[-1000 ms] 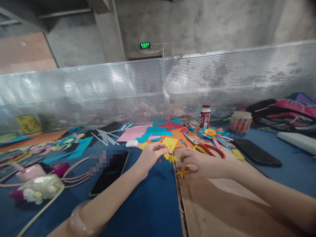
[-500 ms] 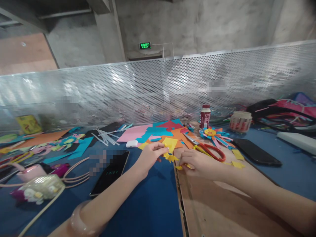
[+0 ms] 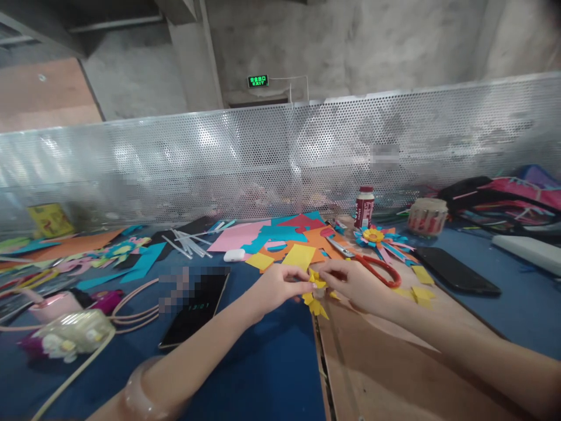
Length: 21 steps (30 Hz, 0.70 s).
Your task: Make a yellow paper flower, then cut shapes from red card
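Between my two hands is a yellow paper flower with pointed petals, held over the seam between the blue and brown table parts. My left hand pinches it from the left side. From the right, my right hand has its fingers closed at the upper petals; its fingertips partly cover the paper. Just behind my hands lie a yellow paper sheet and a smaller yellow piece. Red-handled scissors rest beyond my right hand, blades pointing away.
A phone lies left of my left forearm, another phone to the right. Behind are coloured paper sheets, a finished-looking paper flower, a brown bottle and a jar. A perforated metal screen borders the back.
My left hand has moved right and slightly down with the yellow flower, uncovering the yellow sheet behind. My right hand now meets it at the flower, slightly higher than before.
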Motion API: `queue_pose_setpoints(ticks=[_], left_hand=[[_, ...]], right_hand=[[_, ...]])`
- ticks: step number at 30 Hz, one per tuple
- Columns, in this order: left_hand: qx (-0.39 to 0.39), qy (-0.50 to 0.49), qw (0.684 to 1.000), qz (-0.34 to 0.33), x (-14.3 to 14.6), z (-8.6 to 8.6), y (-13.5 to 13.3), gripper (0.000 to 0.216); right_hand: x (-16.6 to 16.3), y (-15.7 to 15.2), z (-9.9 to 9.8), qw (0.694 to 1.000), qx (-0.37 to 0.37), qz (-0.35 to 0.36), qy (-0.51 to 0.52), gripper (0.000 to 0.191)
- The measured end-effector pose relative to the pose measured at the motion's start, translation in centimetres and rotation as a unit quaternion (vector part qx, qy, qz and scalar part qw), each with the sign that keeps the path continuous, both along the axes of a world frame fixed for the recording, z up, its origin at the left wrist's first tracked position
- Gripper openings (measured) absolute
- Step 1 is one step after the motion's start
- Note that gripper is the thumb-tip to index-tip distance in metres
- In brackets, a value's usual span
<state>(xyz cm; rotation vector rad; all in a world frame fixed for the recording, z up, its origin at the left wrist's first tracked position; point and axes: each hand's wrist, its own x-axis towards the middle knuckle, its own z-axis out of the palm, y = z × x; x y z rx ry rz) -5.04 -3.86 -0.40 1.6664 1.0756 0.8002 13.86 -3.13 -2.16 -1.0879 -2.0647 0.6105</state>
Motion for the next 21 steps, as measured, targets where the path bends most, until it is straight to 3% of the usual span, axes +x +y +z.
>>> queue_pose_setpoints(ticks=[5,10,14,21], left_hand=[[0.025,0.004,1.000,0.019,0.0,0.1,0.0,0.021],[0.041,0.002,0.999,0.036,-0.1,0.1,0.2,0.025],[0.060,0.007,0.997,0.040,-0.2,0.2,0.1,0.026],[0.068,0.009,0.998,0.014,0.0,0.4,-0.2,0.023]], right_hand=[[-0.1,-0.7,0.9,1.000,-0.029,0.010,0.001,0.028],[0.3,0.0,-0.1,0.994,-0.067,0.062,0.061,0.025],[0.4,0.4,-0.7,0.990,-0.094,0.045,0.092,0.028],[-0.1,-0.4,0.3,0.985,-0.107,0.040,0.129,0.019]])
